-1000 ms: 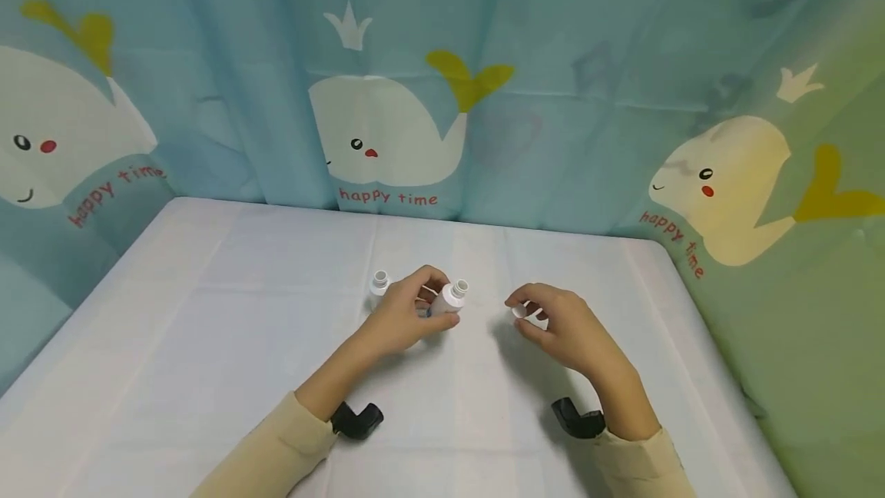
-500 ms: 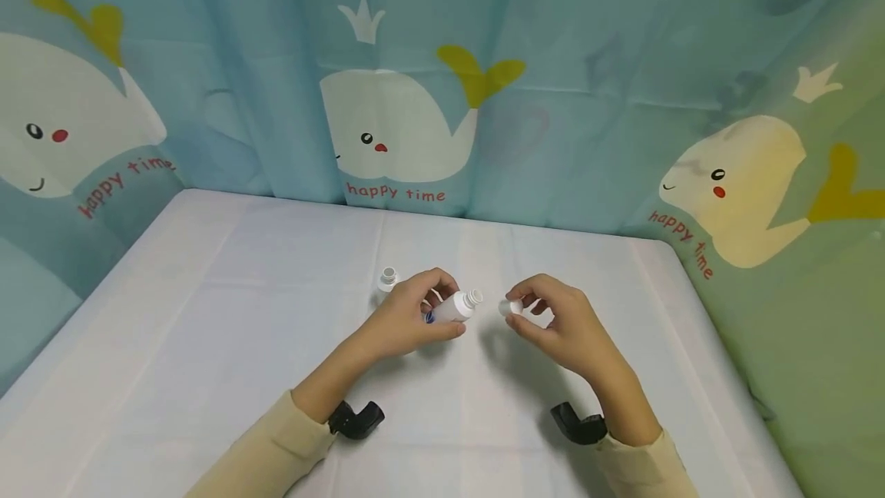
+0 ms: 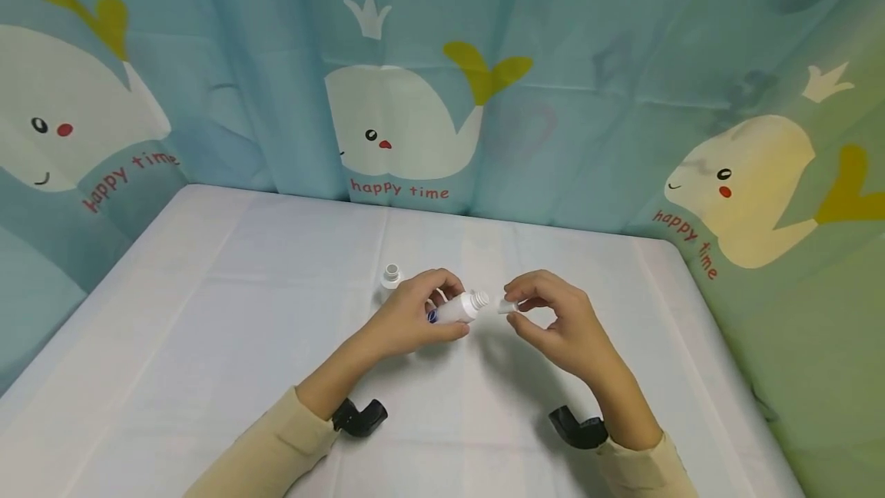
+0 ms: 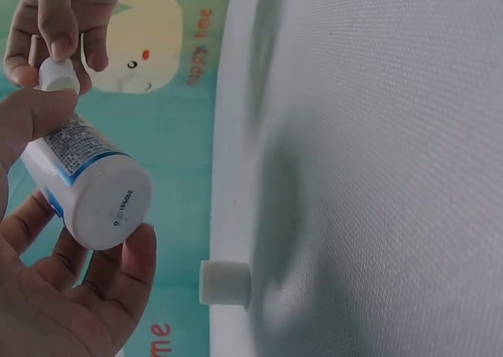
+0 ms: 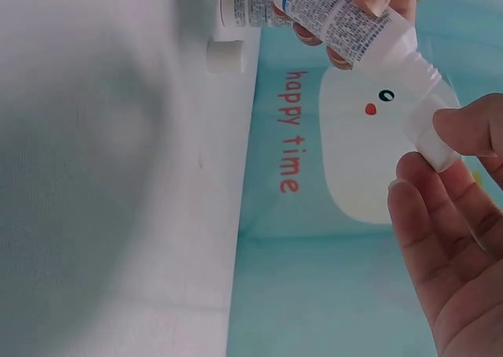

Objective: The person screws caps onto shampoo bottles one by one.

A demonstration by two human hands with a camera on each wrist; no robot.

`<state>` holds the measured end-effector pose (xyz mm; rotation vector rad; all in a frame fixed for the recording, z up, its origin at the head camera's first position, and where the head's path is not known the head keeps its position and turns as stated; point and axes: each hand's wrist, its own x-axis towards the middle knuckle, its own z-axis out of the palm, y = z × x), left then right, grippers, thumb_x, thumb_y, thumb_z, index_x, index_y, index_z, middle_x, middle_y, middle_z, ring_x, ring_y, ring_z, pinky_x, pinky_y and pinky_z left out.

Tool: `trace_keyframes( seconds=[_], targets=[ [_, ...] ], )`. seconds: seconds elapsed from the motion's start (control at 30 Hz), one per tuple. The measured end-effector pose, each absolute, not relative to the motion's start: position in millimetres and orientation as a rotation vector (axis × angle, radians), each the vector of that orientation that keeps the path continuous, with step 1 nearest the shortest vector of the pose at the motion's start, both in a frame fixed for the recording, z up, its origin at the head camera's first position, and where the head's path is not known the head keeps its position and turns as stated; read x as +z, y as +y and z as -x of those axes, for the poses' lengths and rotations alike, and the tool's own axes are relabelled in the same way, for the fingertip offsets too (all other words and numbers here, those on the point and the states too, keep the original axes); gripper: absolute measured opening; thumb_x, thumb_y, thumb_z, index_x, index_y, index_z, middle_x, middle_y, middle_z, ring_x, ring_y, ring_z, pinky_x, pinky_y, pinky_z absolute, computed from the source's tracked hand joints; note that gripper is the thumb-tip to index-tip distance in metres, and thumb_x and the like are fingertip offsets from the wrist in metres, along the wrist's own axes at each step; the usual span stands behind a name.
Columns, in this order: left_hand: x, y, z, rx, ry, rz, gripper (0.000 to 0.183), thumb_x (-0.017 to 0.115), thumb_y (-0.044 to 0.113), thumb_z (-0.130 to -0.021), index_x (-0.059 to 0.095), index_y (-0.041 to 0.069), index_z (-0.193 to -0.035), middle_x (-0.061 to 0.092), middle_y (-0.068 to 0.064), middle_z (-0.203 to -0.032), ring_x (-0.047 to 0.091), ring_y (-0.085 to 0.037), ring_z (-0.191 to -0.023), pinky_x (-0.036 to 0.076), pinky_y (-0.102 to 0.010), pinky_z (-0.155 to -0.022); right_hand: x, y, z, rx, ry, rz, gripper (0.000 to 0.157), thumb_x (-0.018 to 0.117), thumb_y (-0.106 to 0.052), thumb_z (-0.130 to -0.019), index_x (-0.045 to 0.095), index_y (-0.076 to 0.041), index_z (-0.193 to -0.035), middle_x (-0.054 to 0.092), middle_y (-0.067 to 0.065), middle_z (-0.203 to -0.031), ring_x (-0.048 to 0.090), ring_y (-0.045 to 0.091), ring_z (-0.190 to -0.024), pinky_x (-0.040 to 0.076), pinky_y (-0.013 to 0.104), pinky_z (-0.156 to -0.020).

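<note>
My left hand (image 3: pixel 408 321) grips a white bottle (image 3: pixel 456 309) with a printed label, held above the table and tilted so its bare threaded neck points right. Between thumb and fingertips, my right hand (image 3: pixel 560 321) pinches a white cap (image 3: pixel 508 307). In the head view a narrow gap separates cap and neck; the right wrist view shows the cap (image 5: pixel 432 133) lined up close to the neck. Behind my left hand stands a second white bottle (image 3: pixel 390 278), upright and uncapped, its lower part hidden in the head view.
A loose white cap (image 4: pixel 225 283) stands on the table near the second bottle, hidden in the head view. The white-covered table (image 3: pixel 276 290) ends at a blue-green curtain (image 3: pixel 588 160) printed with whales. Dark cameras (image 3: pixel 362 417) sit at both wrists.
The left hand has tipped the bottle further, turning its neck to the right. The right hand has turned the cap and brought it left, closer to the neck. The second bottle stays standing.
</note>
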<state>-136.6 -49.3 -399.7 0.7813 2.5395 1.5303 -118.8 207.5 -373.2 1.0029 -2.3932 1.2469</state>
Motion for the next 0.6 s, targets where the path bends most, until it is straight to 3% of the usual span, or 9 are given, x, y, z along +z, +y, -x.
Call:
trace_keyframes(
  seconds=[0.6],
  targets=[
    [-398.1, -47.5, 133.6, 1.510, 2.535, -0.821, 0.037, 0.086, 0.024, -0.076, 0.063, 0.025, -0.105, 0.062, 0.011, -0.098, 0.060, -0.012, -0.087, 0.051, -0.029, -0.076, -372.7, 203.4, 117.4, 1.197, -2.382, -1.005, 0.025, 0.078, 0.000, -0.082, 0.067, -0.014, -0.099, 0.072, 0.000, -0.111, 0.068, 0.014, -0.098, 0.057, 0.024, -0.073]
  ],
)
